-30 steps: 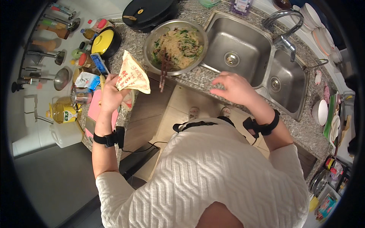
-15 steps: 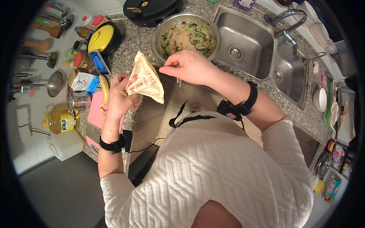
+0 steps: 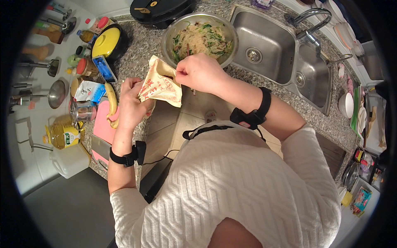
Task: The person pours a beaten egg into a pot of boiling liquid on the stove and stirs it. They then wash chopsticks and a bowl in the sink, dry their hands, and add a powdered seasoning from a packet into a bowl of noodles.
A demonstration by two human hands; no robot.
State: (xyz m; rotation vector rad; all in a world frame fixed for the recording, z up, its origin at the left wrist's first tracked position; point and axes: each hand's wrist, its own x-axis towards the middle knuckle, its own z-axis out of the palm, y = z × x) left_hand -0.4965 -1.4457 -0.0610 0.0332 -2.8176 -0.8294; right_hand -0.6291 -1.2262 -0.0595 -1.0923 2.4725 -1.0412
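My left hand (image 3: 133, 101) is closed around the lower left part of a cream paper packet (image 3: 159, 84) with red print. The packet's top is open and a dark gap shows inside. My right hand (image 3: 200, 73) has its fingers closed in a pinch at the right edge of that opening; its fingertips are partly hidden. Just beyond, a steel bowl (image 3: 235, 51) holds noodles (image 3: 204, 37) mixed with green leaves. Chopsticks (image 3: 188, 49) stand in the bowl and run under my right hand, their lower ends showing below it.
A double sink (image 3: 275, 53) with a tap (image 3: 312, 39) lies right of the bowl. On the left are a banana (image 3: 111, 101), a pink cutting board (image 3: 101, 124), a phone (image 3: 104, 68), a yellow-lidded pot (image 3: 106, 41) and an oil bottle (image 3: 64, 134). A black appliance (image 3: 159, 12) stands behind.
My right hand has moved left and met the packet's edge. The packet has tipped and its mouth has spread wider, while my left hand keeps its hold.
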